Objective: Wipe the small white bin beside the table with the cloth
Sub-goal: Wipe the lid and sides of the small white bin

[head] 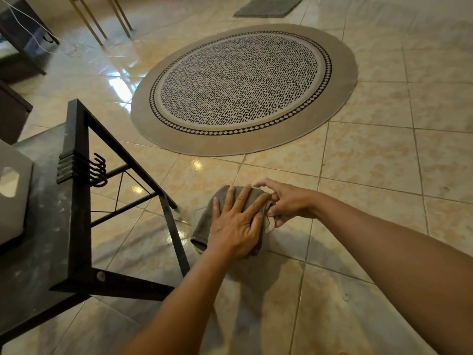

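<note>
I am looking down at a glossy tiled floor [371,160], which is filling most of my view. A big round rug [243,85] with a speckled middle and a diamond border is lying on it ahead of me, and a small grey mat [267,7] is lying farther off, near the top edge. A dark table [46,226] with a black frame is taking up the left side, its black hooks [97,170] sticking out from the frame toward the floor, and a pale box [12,190] is sitting on it at the far left edge.

Just right of the table's leg, I am holding a grey-brown cloth [204,221] draped over something low; I cannot tell what is under it, since the cloth and my hands are covering it completely, so the white bin itself is not showing. My left hand [235,226] is lying flat on top of the cloth, fingers spread and pressing down. My right hand [284,203] is touching the cloth's right edge, thumb and fingers pinching a fold and a loose thread [268,221] hanging there. The two hands are almost touching each other over the cloth.
</note>
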